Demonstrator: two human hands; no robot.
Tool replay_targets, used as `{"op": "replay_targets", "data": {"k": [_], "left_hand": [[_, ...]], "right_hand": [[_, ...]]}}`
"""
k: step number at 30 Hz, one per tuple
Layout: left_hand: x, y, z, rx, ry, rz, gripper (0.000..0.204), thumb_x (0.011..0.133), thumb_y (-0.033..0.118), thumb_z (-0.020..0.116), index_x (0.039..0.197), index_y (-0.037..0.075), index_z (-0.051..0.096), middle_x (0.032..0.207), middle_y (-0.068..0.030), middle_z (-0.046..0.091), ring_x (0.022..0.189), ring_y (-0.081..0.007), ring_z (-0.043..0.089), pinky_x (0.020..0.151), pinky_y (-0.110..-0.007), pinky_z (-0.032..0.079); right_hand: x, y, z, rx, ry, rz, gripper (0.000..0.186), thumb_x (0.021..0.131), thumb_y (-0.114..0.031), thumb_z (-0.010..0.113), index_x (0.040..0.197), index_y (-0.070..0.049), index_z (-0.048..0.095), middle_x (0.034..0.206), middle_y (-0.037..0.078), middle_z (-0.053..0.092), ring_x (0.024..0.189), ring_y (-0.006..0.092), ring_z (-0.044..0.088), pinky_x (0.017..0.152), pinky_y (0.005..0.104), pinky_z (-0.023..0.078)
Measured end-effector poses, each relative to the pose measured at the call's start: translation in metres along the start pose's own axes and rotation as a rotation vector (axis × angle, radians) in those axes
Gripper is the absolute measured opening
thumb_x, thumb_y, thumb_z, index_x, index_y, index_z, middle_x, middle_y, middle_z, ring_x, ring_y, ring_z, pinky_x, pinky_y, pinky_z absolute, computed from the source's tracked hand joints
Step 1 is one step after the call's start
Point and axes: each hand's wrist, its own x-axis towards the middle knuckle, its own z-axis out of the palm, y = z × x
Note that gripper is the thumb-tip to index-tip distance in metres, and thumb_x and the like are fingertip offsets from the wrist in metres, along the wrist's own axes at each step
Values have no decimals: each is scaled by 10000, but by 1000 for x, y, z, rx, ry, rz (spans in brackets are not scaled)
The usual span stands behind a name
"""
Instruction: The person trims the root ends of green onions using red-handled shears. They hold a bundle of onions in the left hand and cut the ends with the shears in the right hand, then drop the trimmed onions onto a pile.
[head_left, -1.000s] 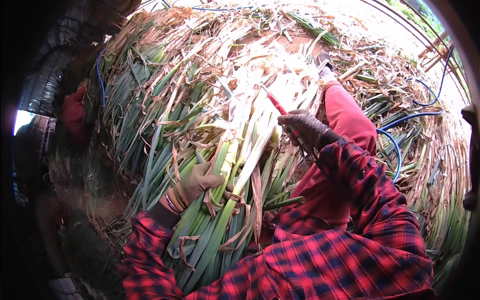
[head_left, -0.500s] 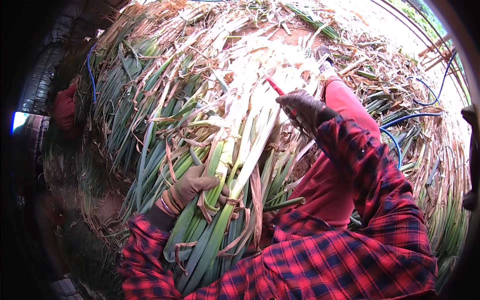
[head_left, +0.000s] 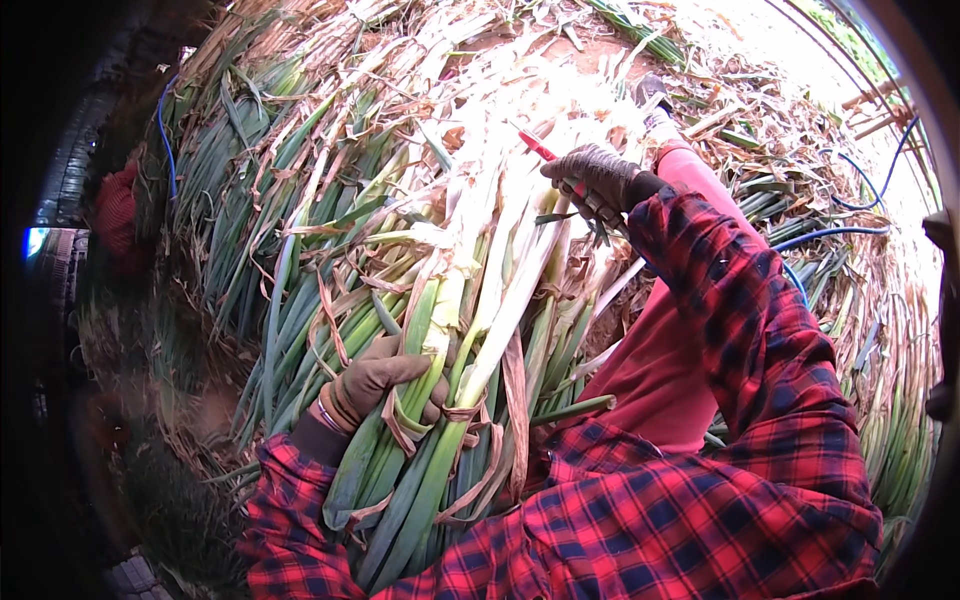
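Observation:
My left hand point(head_left: 385, 385), in a brown work glove, is closed round a few thick green stalks of a large spring onion bunch point(head_left: 425, 470). Their white ends reach up into the bright glare, and dry brown leaves hang among them. Above and to the right, my right hand point(head_left: 598, 178), in a dark grey glove, is closed round a slim red tool point(head_left: 537, 146) whose tip points up and left. The glare washes out the tip, so I cannot tell its exact kind. Dark green leaf scraps point(head_left: 560, 217) show just below this hand.
A wide heap of spring onions point(head_left: 240, 190) lies on the left, with more stalks point(head_left: 890, 400) at the right. Dry leaf litter point(head_left: 760, 110) covers the far right ground. A blue hose point(head_left: 835, 233) curves beside my outstretched leg point(head_left: 700, 195). A red-clad person point(head_left: 117, 215) shows dimly at left.
My right hand has moved slightly left and up with the red tool, and leaf scraps now show below it. My left hand keeps its hold on the stalks. The view has shifted slightly.

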Motion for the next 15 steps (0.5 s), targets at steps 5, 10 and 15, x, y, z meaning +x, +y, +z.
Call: {"op": "replay_targets", "data": {"k": [5, 10, 15], "left_hand": [[-3, -4, -11, -58, 8, 1, 400, 930, 187, 589, 1279, -2, 537, 870, -167, 677, 636, -229, 681, 576, -318, 590], [5, -9, -18, -70, -1, 1, 378, 926, 206, 608, 1231, -12, 562, 815, -162, 648, 596, -224, 639, 538, -307, 561], [6, -9, -19, -121, -15, -6, 385, 923, 223, 631, 1216, -15, 562, 788, -158, 634, 593, -220, 630, 528, -302, 554]], "right_hand": [[-30, -1, 9, -76, -53, 32, 253, 872, -253, 728, 829, -24, 627, 613, 20, 532, 437, 119, 489, 376, 273, 398], [-62, -3, 13, -87, -135, 47, 259, 858, -262, 740, 900, -39, 616, 614, 3, 507, 433, 102, 463, 373, 260, 391], [-44, -5, 3, -73, -104, 52, 255, 871, -275, 733, 871, -51, 612, 608, -4, 514, 429, 99, 467, 373, 268, 399]]}}
